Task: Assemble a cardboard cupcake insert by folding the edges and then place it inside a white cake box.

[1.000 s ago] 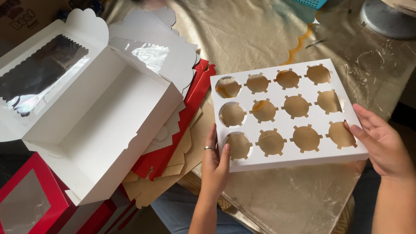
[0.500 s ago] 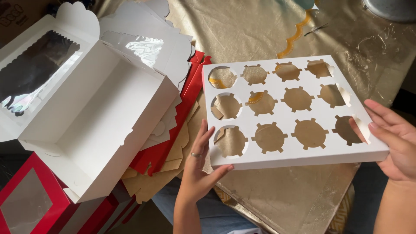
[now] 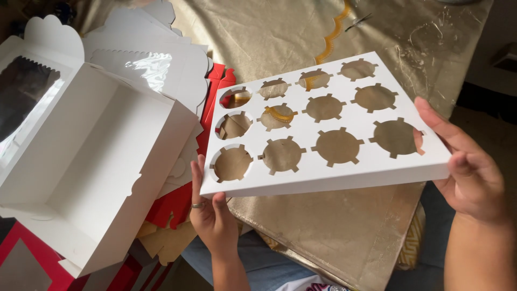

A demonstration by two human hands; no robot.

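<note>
We hold the white insert [image 3: 328, 126] tilted above the gold table's [image 3: 334, 237] near edge, left hand [image 3: 212, 215] propping its left corner, right hand [image 3: 468, 172] gripping its right end, beside the open box [image 3: 91, 172].

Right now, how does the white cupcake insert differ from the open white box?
The cupcake insert is a shallow tray punched with twelve round holes; the open white box is deep, with solid walls and a windowed lid folded back. The insert is held tilted above the gold table by the left hand and right hand; the box rests untouched on stacked flat boxes. Both are white cardboard.
</note>
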